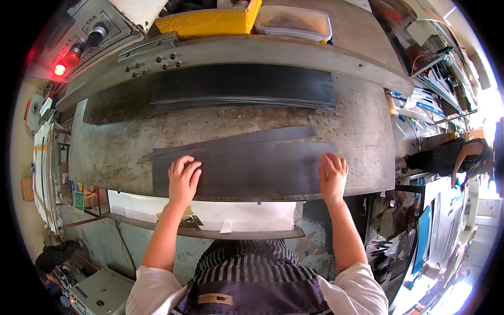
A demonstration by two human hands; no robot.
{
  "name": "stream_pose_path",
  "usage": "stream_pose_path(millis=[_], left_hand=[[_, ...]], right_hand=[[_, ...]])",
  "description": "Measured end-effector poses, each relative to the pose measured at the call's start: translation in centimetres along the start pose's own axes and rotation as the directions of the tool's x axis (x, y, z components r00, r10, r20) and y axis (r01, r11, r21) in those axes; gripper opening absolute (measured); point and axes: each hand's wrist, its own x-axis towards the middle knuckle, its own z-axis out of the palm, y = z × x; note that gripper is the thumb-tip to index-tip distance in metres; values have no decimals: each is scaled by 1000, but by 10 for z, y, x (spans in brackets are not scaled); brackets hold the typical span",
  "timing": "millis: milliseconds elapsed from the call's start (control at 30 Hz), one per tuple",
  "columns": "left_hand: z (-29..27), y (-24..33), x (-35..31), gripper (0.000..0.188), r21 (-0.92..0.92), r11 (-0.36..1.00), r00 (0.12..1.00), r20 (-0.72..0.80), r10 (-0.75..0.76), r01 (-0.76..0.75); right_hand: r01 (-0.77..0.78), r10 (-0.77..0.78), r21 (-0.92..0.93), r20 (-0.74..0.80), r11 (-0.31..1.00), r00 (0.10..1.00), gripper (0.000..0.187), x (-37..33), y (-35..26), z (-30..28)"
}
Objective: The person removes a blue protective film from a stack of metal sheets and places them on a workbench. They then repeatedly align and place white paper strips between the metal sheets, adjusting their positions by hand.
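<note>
Two dark grey, flat rectangular sheets lie overlapped near the front edge of the worktable. The upper sheet (252, 170) lies roughly square to me, and a second sheet (268, 135) shows at a slant from beneath its far side. Over the left part of the upper sheet is my left hand (182, 181), its fingers bent and apart, gripping nothing. My right hand (333, 176) rests at the sheet's right end, fingers loosely curled and spread from the thumb. Farther back lies a neat stack of similar dark sheets (244, 84).
A long metal bar (294, 51) with bolts crosses behind the stack. Beyond it stand a yellow bin (210, 22) and a clear plastic box (294, 23). At upper left is a control panel with a lit red lamp (60, 69). Another person (451, 157) is at the far right.
</note>
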Motion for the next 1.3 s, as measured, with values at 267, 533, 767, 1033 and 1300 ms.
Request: stream_pose_path(millis=[267, 533, 767, 1033, 1300], left_hand=[[48, -25, 97, 23, -24, 999, 1000, -14, -27, 27], [54, 61, 48, 23, -139, 982, 991, 3, 130, -128], [60, 58, 43, 25, -157, 981, 993, -52, 110, -117], [11, 107, 23, 60, -702, -556, 886, 435, 160, 445], [-1, 47, -45, 24, -845, -354, 797, 512, -320, 401]], right_hand=[[89, -107, 173, 97, 981, 990, 33, 111, 31, 48], [-119, 42, 437, 182, 892, 982, 18, 137, 49, 46], [-131, -103, 632, 320, 764, 942, 13, 109, -8, -46], [-668, -505, 662, 470, -341, 724, 48, -17, -40, -108], [-510, 501, 797, 601, -322, 623, 14, -80, 8, -65]])
